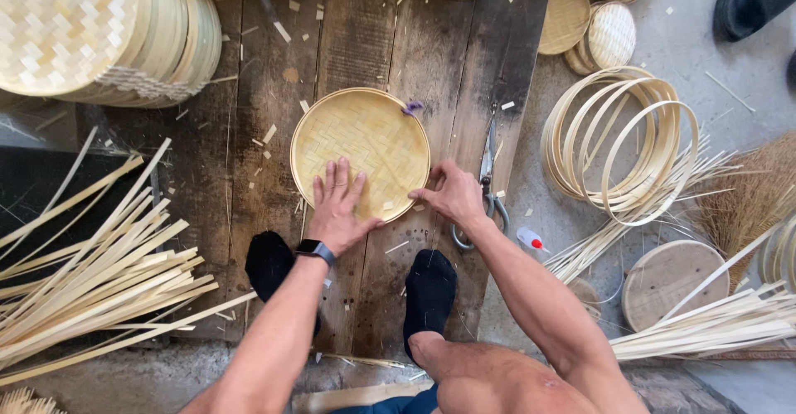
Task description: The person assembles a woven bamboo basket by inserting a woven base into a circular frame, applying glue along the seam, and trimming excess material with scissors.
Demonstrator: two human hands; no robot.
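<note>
A round woven bamboo tray (365, 136) lies flat on dark wooden planks (381, 41). My left hand (336, 207), with a black watch on the wrist, presses flat on the tray's near part, fingers spread. My right hand (452, 194) pinches the tray's rim at its near right edge. A small purple bit (412, 107) sits at the tray's far right rim. My two feet in black socks (429, 294) rest on the planks just below the tray.
Scissors (489, 178) lie right of the tray, a small glue bottle (532, 239) beyond them. Bamboo hoops (626, 145) sit at right, stacked woven trays (99, 33) at top left, bamboo strips (91, 273) at left and lower right (713, 323), a round wooden disc (673, 277).
</note>
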